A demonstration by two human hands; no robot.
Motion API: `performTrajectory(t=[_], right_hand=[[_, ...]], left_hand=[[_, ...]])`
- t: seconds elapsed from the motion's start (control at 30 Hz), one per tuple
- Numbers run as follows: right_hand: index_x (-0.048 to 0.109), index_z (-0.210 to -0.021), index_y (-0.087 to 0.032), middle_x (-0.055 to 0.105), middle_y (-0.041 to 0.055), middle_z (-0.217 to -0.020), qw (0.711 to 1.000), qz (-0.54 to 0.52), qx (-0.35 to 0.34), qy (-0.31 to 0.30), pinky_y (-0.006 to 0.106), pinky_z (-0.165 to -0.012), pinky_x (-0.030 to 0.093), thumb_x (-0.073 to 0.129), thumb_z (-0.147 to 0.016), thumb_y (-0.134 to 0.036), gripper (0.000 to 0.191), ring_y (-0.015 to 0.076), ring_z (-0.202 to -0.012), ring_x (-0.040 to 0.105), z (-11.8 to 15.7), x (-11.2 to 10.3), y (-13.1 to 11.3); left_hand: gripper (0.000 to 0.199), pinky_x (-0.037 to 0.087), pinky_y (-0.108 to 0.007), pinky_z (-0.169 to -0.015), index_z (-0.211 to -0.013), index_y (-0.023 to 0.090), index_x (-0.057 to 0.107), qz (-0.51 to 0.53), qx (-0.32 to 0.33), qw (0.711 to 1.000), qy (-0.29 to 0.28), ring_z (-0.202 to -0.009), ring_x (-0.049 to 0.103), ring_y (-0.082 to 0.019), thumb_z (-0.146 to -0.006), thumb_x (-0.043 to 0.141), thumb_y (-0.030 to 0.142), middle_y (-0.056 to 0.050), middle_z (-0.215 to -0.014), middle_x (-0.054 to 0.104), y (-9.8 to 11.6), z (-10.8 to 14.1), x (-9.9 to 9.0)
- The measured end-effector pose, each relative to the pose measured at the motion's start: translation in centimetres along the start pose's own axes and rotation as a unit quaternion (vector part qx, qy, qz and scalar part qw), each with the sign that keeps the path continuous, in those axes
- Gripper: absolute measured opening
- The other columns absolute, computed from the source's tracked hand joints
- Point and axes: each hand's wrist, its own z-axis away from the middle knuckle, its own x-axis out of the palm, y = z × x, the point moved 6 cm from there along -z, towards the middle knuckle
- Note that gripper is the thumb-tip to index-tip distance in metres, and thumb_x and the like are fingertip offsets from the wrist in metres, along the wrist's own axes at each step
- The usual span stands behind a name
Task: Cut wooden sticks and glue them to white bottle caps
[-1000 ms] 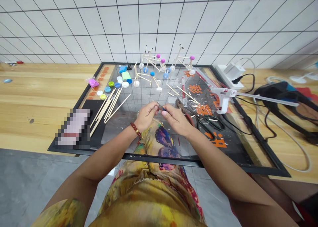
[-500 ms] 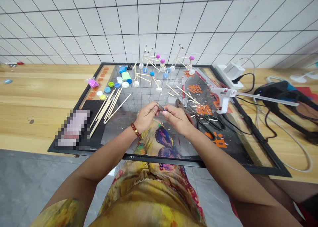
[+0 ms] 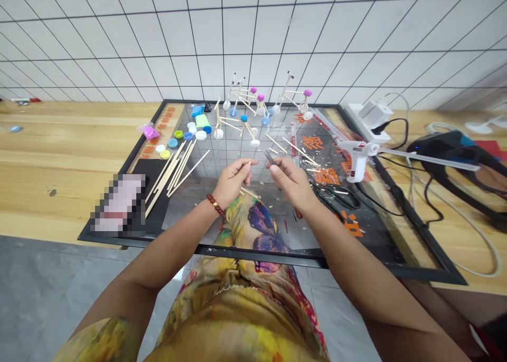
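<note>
My left hand (image 3: 234, 181), with a beaded bracelet at the wrist, is closed in a pinch on something small, perhaps a short stick piece, mostly hidden by the fingers. Facing it, my right hand (image 3: 291, 181) grips a small metal tool (image 3: 270, 158) whose tip points away from me. The hands are apart, above the dark framed board. Between and below them lies a thin wooden stick (image 3: 250, 193). Beyond the hands stand small stick models, one with a blue ball (image 3: 244, 118) and another with a pink ball (image 3: 308, 93).
Wooden sticks (image 3: 185, 167) and colored caps (image 3: 201, 135) lie left. At right are a white glue gun (image 3: 358, 159), black-handled scissors (image 3: 340, 197), a power strip (image 3: 366, 124), cables and a black device (image 3: 447, 153). The board's black rim (image 3: 261, 255) crosses in front.
My hands have moved apart, my right hand going right with the metal tool. The tool now points away from me, clear of my left fingers.
</note>
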Motion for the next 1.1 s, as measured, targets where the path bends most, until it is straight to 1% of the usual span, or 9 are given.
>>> performTrajectory(t=[0.13,0.23,0.33,0.47,0.57,0.73,0.83,0.97,1.1], right_hand=[[0.062,-0.123,-0.019,0.065,0.0026,-0.071,0.976,0.209,0.016,0.061,0.032,-0.065,0.040,0.063,-0.084,-0.061,0.057,0.0242,-0.069,0.061,0.1,-2.1,0.3],[0.071,-0.108,-0.021,0.074,0.0077,-0.080,0.947,0.321,0.017,0.008,0.032,-0.065,0.038,0.061,-0.087,-0.047,0.035,0.0275,-0.076,0.067,0.0,-1.6,0.5],[0.075,-0.098,-0.022,0.076,0.0077,-0.082,0.935,0.349,0.021,-0.062,0.032,-0.064,0.037,0.057,-0.090,-0.038,0.025,0.0273,-0.077,0.068,0.0,-0.7,0.9],[0.076,-0.100,-0.020,0.074,0.0072,-0.078,0.945,0.305,0.024,-0.115,0.031,-0.065,0.039,0.063,-0.088,-0.039,0.027,0.0248,-0.073,0.067,0.0,-0.2,1.4],[0.076,-0.093,-0.018,0.071,0.0036,-0.073,0.958,0.222,0.012,-0.182,0.028,-0.065,0.039,0.070,-0.084,-0.042,0.026,0.0196,-0.068,0.062,0.3,1.0,1.3],[0.073,-0.085,-0.019,0.071,0.0030,-0.073,0.934,0.247,-0.008,-0.258,0.027,-0.064,0.035,0.063,-0.089,-0.031,0.017,0.0168,-0.066,0.059,0.9,3.0,0.3],[0.074,-0.096,-0.019,0.074,0.0072,-0.081,0.926,0.291,0.007,-0.239,0.028,-0.065,0.036,0.056,-0.092,-0.027,0.020,0.0195,-0.071,0.061,0.6,2.6,0.4],[0.069,-0.102,-0.016,0.070,0.0086,-0.079,0.963,0.245,0.063,-0.088,0.030,-0.067,0.038,0.051,-0.095,-0.035,0.027,0.0210,-0.070,0.058,-0.5,0.2,1.4],[0.064,-0.090,-0.018,0.059,0.0017,-0.069,0.996,0.058,0.066,-0.027,0.030,-0.067,0.041,0.052,-0.091,-0.051,0.035,0.0182,-0.066,0.052,-0.7,0.4,1.8]], left_hand=[[0.022,0.052,-0.026,-0.072,-0.098,0.019,0.069,0.057,-0.025,0.996,0.066,-0.066,0.060,-0.012,-0.087,0.073,0.037,0.002,-0.067,0.063,0.4,-0.9,-1.7],[0.008,0.049,-0.024,-0.069,-0.088,0.017,0.071,0.016,-0.047,0.992,0.119,-0.066,0.058,-0.010,-0.083,0.070,0.023,0.000,-0.071,0.066,0.9,-1.7,-3.6],[0.008,0.041,-0.022,-0.062,-0.086,0.017,0.073,-0.090,-0.044,0.985,0.139,-0.063,0.052,-0.010,-0.080,0.068,0.018,0.001,-0.069,0.063,1.5,-2.1,-5.1],[0.017,0.033,-0.024,-0.057,-0.088,0.018,0.074,-0.224,-0.050,0.973,0.032,-0.055,0.043,-0.010,-0.071,0.075,0.017,0.006,-0.058,0.049,1.4,-2.0,-4.5],[0.010,0.027,-0.026,-0.055,-0.074,0.019,0.073,-0.326,-0.052,0.943,-0.051,-0.050,0.036,-0.010,-0.067,0.079,0.017,0.006,-0.052,0.044,0.8,-1.5,-3.4],[0.007,0.027,-0.028,-0.056,-0.069,0.020,0.072,-0.428,-0.053,0.901,-0.042,-0.055,0.045,-0.013,-0.069,0.079,0.021,0.003,-0.056,0.052,0.7,-1.4,-3.3],[0.008,0.035,-0.028,-0.063,-0.072,0.018,0.072,-0.398,-0.068,0.915,-0.001,-0.065,0.053,-0.015,-0.076,0.076,0.024,0.001,-0.066,0.061,0.9,-1.4,-3.6],[0.013,0.038,-0.025,-0.065,-0.075,0.016,0.069,-0.230,-0.078,0.965,0.097,-0.065,0.051,-0.012,-0.082,0.073,0.025,0.002,-0.067,0.059,0.7,-1.1,-3.5],[0.033,0.021,-0.022,-0.050,-0.092,0.015,0.074,0.009,-0.154,0.988,0.011,-0.050,0.028,-0.005,-0.076,0.085,0.041,0.007,-0.060,0.042,-0.9,-0.1,-0.5]])
